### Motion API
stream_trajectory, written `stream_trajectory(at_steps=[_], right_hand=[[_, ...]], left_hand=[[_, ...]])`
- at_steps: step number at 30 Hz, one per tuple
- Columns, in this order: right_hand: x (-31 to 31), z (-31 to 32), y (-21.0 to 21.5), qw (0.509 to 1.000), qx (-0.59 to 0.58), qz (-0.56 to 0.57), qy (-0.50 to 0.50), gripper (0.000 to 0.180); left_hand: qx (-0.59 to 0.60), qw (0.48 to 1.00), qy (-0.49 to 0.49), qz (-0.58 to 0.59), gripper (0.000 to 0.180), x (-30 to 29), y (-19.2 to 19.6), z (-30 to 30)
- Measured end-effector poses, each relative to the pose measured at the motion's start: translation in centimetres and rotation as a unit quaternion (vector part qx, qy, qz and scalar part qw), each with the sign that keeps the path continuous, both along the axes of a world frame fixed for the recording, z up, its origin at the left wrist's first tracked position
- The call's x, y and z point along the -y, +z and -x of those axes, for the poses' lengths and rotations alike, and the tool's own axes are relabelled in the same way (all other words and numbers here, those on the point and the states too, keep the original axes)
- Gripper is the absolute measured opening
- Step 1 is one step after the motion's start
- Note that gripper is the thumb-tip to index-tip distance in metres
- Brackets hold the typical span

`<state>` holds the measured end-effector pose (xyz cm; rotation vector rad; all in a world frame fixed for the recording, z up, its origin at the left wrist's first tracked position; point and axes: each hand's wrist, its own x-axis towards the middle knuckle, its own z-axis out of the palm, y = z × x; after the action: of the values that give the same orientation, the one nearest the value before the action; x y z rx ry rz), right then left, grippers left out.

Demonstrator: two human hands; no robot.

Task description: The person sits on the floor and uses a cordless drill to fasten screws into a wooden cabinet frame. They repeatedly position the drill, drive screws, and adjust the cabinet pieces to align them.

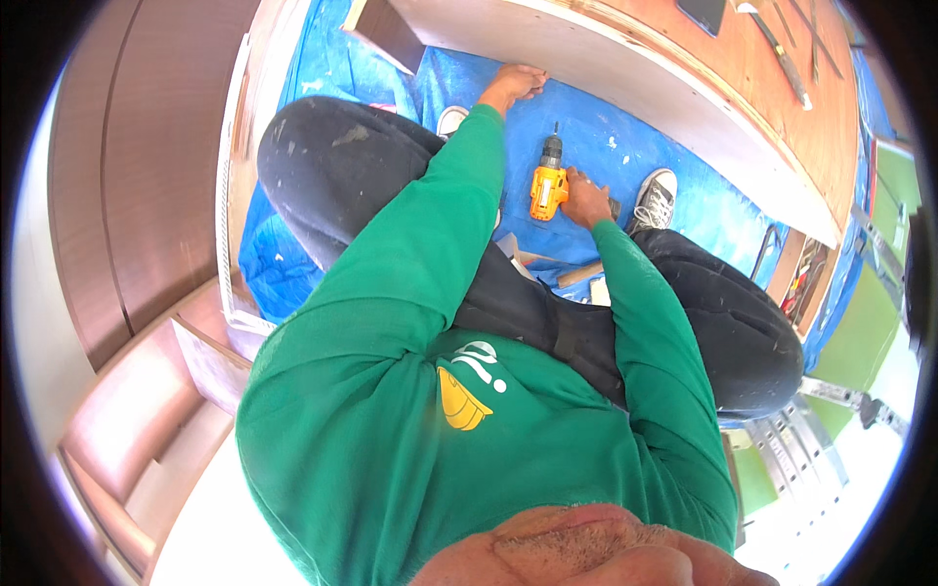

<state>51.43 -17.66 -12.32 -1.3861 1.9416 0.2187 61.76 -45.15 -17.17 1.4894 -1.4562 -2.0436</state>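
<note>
White lettering (479, 363) and a yellow shape (460, 401) mark the chest of my green shirt (371, 420); anything printed on the yellow-orange drill (546, 193) is too small to read. My right hand (587, 201) is wrapped around the drill, which is over the blue sheet (586, 122) between my shoes (655, 201), black chuck (552, 149) and slim bit (556, 128) pointing away from me. My left hand (515, 86) curls beside the pale panel (606, 73), though I cannot tell whether it pinches anything.
</note>
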Motion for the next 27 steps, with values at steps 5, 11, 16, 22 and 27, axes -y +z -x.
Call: stream_trajectory(at_steps=[5,11,16,22,27], right_hand=[[0.0,-0.1,2.2,0.999,-0.006,0.039,0.026,0.053],[1.1,-0.5,4.5,0.991,-0.027,0.119,0.052,0.045],[3.2,-1.4,5.6,0.99,-0.043,0.125,0.038,0.045],[4.6,-1.1,6.8,0.993,-0.015,0.11,0.038,0.04],[5.4,-1.4,6.4,0.994,-0.011,0.107,0.027,0.038]], left_hand=[[0.007,1.0,-0.006,-0.026,0.025,-0.1,0.2,0.2],[-0.014,0.999,0.006,-0.042,0.018,0.0,-0.6,0.6],[0.004,0.998,0.006,-0.066,0.026,-0.1,0.4,1.2],[-0.028,0.996,0.033,-0.082,0.025,-0.4,1.0,0.8],[-0.046,0.995,0.022,-0.09,0.021,-0.2,0.7,0.6]])
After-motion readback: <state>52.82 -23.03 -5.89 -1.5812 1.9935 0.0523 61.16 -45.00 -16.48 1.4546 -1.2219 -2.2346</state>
